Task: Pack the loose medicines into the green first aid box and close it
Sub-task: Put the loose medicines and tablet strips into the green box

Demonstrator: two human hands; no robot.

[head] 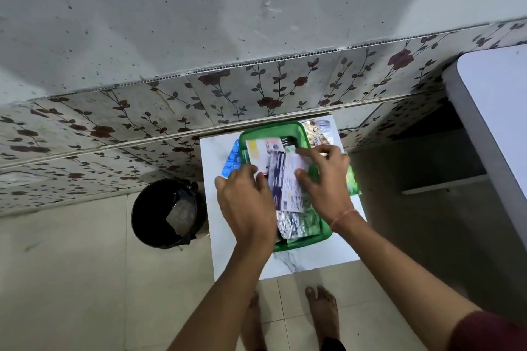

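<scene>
The green first aid box (pixel 302 129) stands open on a small white marble-look table (pixel 302 261). Inside lie white medicine cartons (pixel 288 179) and foil blister strips (pixel 296 225). My left hand (pixel 245 202) rests over the box's left side, its fingers on the cartons. My right hand (pixel 325 177) grips the right edge of a white carton over the box. A blue blister strip (pixel 233 158) lies on the table left of the box. Foil strips (pixel 318 131) lie behind the box at right, and a green packet (pixel 352 182) pokes out beside my right hand.
A black bin (pixel 168 214) with a liner stands on the floor left of the table. The floral-tiled wall (pixel 256 88) runs just behind the table. A white surface (pixel 493 122) juts in at the right. My bare feet (pixel 322 313) are below the table's front edge.
</scene>
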